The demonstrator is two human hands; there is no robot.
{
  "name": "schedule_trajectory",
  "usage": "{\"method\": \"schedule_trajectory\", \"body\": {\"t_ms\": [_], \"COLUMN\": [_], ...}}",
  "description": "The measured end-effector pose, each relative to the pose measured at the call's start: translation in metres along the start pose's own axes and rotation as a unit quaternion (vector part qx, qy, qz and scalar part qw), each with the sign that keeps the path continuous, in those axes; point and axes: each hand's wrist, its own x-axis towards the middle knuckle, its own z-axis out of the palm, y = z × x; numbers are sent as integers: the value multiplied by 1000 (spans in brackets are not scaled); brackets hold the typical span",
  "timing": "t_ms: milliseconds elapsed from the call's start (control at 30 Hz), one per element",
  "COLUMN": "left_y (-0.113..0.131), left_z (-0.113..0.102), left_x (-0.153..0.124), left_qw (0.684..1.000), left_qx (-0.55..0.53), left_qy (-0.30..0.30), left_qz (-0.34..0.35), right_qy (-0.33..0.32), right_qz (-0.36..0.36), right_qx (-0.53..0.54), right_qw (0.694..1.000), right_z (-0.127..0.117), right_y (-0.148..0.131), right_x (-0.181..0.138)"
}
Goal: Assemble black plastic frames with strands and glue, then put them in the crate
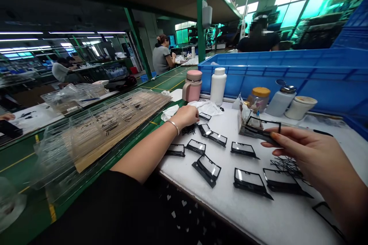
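My left hand [186, 116] rests closed on the white mat [258, 214], fingers curled over a small heap of thin black wire clips [189, 130]. A silver bangle sits on that wrist. My right hand [304, 153] pinches a black rectangular frame [263, 130] by its lower edge and holds it tilted above the mat. Several more black frames with glossy windows lie scattered on the mat, among them a frame [208, 169] near the front edge and another frame [249, 182] beside it.
A pink jar [192, 85], white bottle [217, 85], yellow-lidded jar [260, 97], dispenser [281, 99] and white cup [300, 107] stand before a blue crate [287, 72]. Clear plastic trays [100, 126] lie at left. Other people sit at benches behind.
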Motion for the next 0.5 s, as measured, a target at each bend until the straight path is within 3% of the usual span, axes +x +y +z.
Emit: {"method": "schedule_trajectory", "body": {"t_ms": [267, 500], "left_y": [9, 8], "left_z": [8, -24], "left_x": [10, -3], "left_qw": [999, 970], "left_qx": [-37, -199], "left_qy": [-8, 135], "left_qz": [8, 42], "right_qy": [14, 24], "right_qz": [18, 18], "right_qx": [-14, -33], "right_qw": [1000, 999], "right_z": [4, 6], "right_y": [-11, -19], "right_x": [-7, -13]}}
